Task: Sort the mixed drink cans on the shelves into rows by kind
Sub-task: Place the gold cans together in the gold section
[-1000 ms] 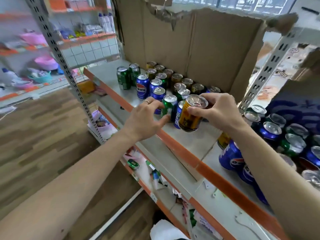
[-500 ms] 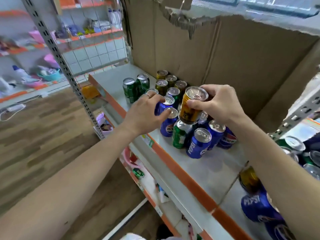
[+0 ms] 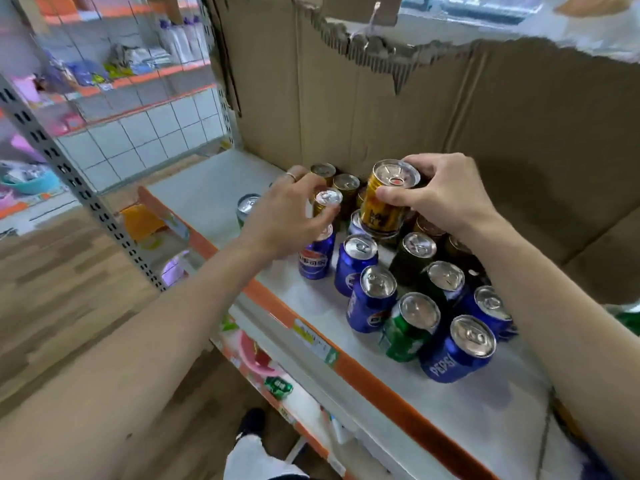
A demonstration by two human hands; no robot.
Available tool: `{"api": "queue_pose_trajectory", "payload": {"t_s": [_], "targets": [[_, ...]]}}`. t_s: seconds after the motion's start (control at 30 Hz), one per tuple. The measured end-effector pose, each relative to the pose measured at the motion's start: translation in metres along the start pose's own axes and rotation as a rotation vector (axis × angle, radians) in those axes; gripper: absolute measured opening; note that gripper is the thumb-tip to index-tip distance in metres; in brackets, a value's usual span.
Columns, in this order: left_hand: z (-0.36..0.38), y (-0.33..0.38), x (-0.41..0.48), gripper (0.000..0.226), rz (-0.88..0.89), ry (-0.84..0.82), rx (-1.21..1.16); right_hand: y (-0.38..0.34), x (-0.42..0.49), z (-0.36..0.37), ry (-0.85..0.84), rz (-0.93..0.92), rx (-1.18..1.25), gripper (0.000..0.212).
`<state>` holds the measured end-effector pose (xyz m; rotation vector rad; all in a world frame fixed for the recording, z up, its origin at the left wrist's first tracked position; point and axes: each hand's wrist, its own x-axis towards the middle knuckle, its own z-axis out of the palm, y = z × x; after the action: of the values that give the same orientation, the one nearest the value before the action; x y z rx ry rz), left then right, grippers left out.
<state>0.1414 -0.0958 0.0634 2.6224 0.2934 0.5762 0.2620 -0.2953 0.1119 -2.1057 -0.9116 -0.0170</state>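
Mixed drink cans crowd a grey shelf (image 3: 214, 188) with an orange front edge. My right hand (image 3: 441, 199) grips a gold can (image 3: 384, 202), lifted and tilted above the cluster. My left hand (image 3: 285, 216) pinches a smaller gold can (image 3: 327, 200) just left of it. Behind them more gold cans (image 3: 346, 185) stand against the cardboard. Blue Pepsi cans (image 3: 356, 263) fill the front, one (image 3: 457, 351) nearest the edge. A green can (image 3: 408, 327) stands among them, and another green can (image 3: 246, 206) is half hidden behind my left hand.
A torn cardboard sheet (image 3: 485, 133) backs the shelf. A perforated steel upright (image 3: 86, 195) rises at the left. Lower shelves (image 3: 277, 386) hold small packaged goods. Across the wooden floor (image 3: 69, 289) another rack carries household items. My shoe (image 3: 251, 422) shows below.
My right hand has carried the gold can back toward the gold cans by the cardboard. My left hand left the blue cans and closed on a small gold can. The view has moved closer.
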Motion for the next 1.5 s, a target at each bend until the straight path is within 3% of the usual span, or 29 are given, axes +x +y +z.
{"api": "queue_pose_trajectory", "payload": {"t_s": [0.17,0.5,0.83,1.1,1.5], "targets": [[0.005,-0.040,0.055,0.054,0.136,-0.095,-0.039,-0.003,0.024,0.020,0.166,0.125,-0.042,0.029],[0.019,-0.088,0.121,0.048,0.366,-0.246,0.084,-0.010,0.066,0.067,0.317,0.258,-0.110,0.030],[0.066,-0.102,0.147,0.061,0.403,-0.449,0.400,0.012,0.086,0.099,0.337,0.392,-0.175,0.035],[0.071,-0.111,0.163,0.052,0.385,-0.508,0.325,0.017,0.090,0.107,0.285,0.469,-0.194,0.033],[0.070,-0.119,0.172,0.051,0.408,-0.567,0.269,0.011,0.083,0.114,0.194,0.464,-0.327,0.048]]}}
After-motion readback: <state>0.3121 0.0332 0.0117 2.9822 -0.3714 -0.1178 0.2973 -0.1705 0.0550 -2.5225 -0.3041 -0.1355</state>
